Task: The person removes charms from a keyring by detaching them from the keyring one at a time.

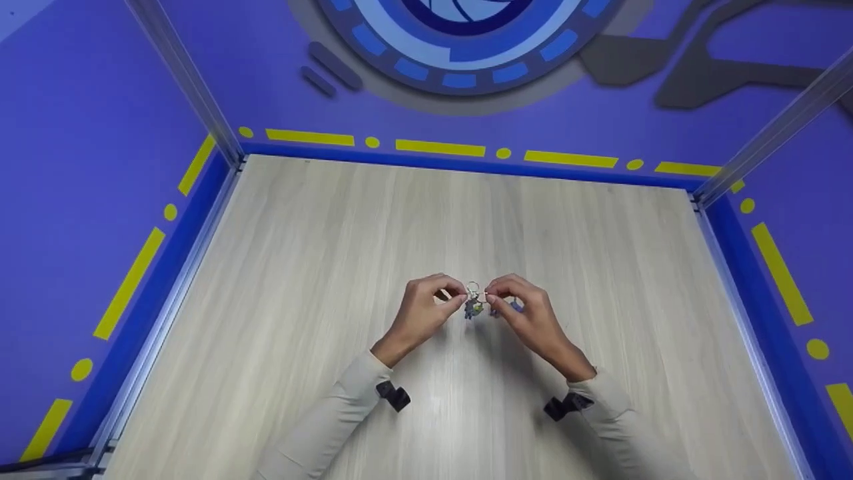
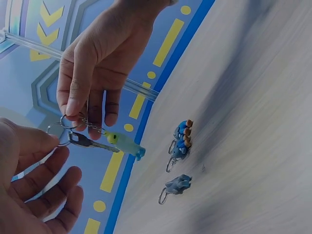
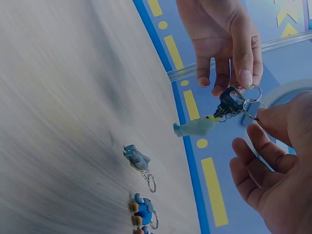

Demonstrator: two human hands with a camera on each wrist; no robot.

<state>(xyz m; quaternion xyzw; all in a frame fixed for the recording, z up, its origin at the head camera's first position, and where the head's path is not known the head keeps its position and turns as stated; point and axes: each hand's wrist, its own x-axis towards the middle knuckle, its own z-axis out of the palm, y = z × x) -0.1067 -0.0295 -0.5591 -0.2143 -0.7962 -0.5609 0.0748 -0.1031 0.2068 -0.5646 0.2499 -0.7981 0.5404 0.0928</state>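
Before me, fingertips of my left hand pinch one metal ring. Thumb and finger of my right hand grip a second metal ring close beside it. The two rings overlap; whether they are linked I cannot tell. A dark-headed key hangs among them between the hands. Next to it dangles a pale blue-green figure charm with a yellow head, on a short chain. Both hands are above the table, their other fingers loosely bent.
On the wood-grain table below the hands lie a grey figure keychain and two blue figure keychains with brown parts, one of them partly beside the other. Blue walls enclose the table at back and sides.
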